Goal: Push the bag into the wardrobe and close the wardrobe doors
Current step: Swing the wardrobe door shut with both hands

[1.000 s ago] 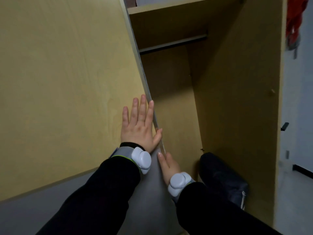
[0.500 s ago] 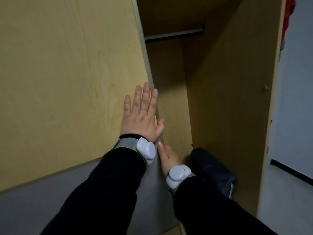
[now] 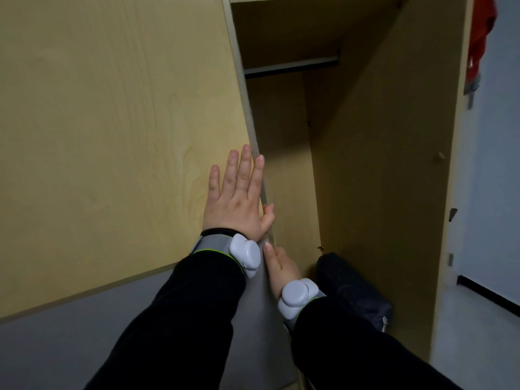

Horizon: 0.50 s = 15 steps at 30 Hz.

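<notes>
Two hands meet at the door (image 3: pixel 118 136) edge: left hand (image 3: pixel 239 201) spread flat on its face, right hand (image 3: pixel 281 263) curled round the edge; bag (image 3: pixel 354 291) lies inside the wardrobe (image 3: pixel 394 164).

No text, label, brand, number or sign could be read anywhere in the head view. The pale wood wardrobe door (image 3: pixel 112 136) and the wardrobe's inner side panel (image 3: pixel 380 192) carried only grain, and the grey wrist devices (image 3: pixel 245 254) showed no lettering. The dark bag (image 3: pixel 354 294) on the wardrobe floor and the red cloth (image 3: pixel 481 32) hanging at the upper right bore no legible marking either.
</notes>
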### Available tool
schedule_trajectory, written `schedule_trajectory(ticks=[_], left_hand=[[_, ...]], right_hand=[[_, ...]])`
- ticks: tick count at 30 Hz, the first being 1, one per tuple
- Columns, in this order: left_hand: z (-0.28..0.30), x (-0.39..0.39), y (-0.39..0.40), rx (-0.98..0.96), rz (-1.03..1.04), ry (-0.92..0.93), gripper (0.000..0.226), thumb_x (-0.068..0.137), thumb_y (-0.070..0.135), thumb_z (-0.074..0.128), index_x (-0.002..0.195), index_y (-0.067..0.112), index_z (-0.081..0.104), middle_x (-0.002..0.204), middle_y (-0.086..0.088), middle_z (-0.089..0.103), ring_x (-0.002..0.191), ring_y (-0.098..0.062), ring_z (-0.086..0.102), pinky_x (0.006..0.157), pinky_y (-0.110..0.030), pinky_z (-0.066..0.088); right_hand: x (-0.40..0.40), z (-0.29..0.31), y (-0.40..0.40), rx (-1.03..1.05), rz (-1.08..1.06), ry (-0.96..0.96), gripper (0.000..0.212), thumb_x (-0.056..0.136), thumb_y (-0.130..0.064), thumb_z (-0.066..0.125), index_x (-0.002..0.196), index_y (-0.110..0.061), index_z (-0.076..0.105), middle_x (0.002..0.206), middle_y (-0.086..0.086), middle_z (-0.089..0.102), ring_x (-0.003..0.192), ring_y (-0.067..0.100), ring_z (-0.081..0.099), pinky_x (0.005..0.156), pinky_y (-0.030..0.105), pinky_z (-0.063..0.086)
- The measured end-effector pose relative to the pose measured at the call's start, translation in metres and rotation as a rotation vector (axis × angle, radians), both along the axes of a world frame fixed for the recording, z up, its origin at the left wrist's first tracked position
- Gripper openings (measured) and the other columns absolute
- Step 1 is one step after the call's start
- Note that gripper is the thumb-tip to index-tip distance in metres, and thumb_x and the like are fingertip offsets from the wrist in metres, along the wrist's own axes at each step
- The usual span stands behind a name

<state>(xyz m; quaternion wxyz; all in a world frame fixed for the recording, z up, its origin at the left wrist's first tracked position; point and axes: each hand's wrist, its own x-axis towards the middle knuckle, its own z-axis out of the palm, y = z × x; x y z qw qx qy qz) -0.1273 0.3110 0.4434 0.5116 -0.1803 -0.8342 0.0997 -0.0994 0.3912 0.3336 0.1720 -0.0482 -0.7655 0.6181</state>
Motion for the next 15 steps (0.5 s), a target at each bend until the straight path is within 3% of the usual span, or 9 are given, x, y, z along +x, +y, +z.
schedule_trajectory(ticks=[15], left_hand=[[-0.001, -0.002, 0.044, -0.001, -0.004, -0.007, 0.089, 0.075, 0.054, 0.034, 0.146, 0.015, -0.002, 0.156, -0.009, 0.003, 0.143, -0.026, 0.0, 0.112, -0.044, -0.013]], right_hand=[[-0.001, 0.001, 0.045, 0.025, 0.004, -0.007, 0.046, 0.098, -0.043, 0.031, 0.113, -0.005, 0.053, 0.113, 0.016, 0.063, 0.106, 0.032, 0.057, 0.074, 0.025, 0.033]])
